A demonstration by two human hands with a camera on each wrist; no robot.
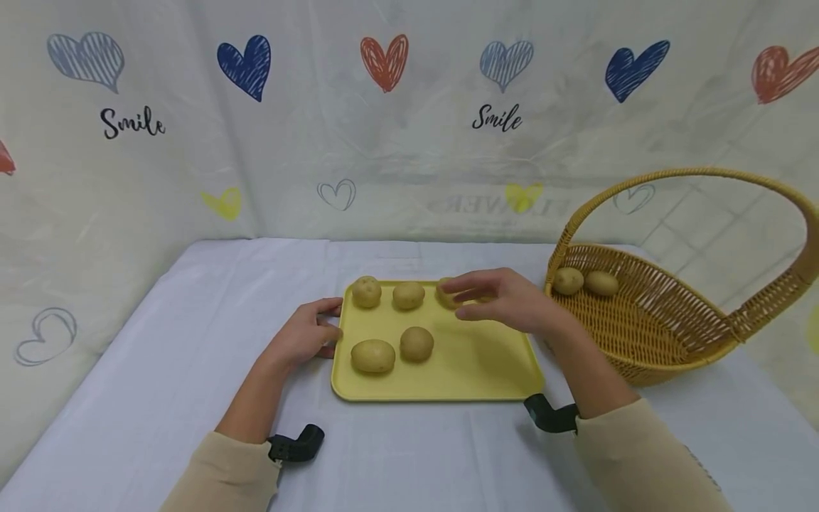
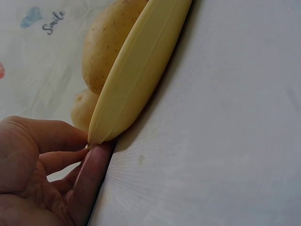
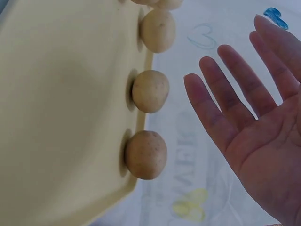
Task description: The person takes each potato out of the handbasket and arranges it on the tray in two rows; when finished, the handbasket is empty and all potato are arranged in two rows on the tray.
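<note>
A yellow tray [image 1: 473, 377] lies on the table with several potatoes on it. My left hand [image 1: 307, 333] holds the tray's left edge, and in the left wrist view its thumb and a finger meet at the rim [image 2: 123, 101]. Over the tray's back right part hovers my right hand [image 1: 505, 302], fingers extended and spread. It hides part of a back-row potato [image 1: 446, 292]. Two more back-row potatoes sit to the left, one at the corner [image 1: 367, 291] and one beside it [image 1: 408, 295]. Nearer the front are a larger oval potato [image 1: 373, 355] and a rounder potato [image 1: 416, 344].
Right of the tray stands a wicker basket [image 1: 652, 334] with a tall arched handle [image 1: 691, 172]. Inside it, at the left, two potatoes [image 1: 568, 281] lie side by side. A white cloth [image 1: 243, 299] covers the table; a heart-patterned curtain [image 1: 409, 142] hangs behind.
</note>
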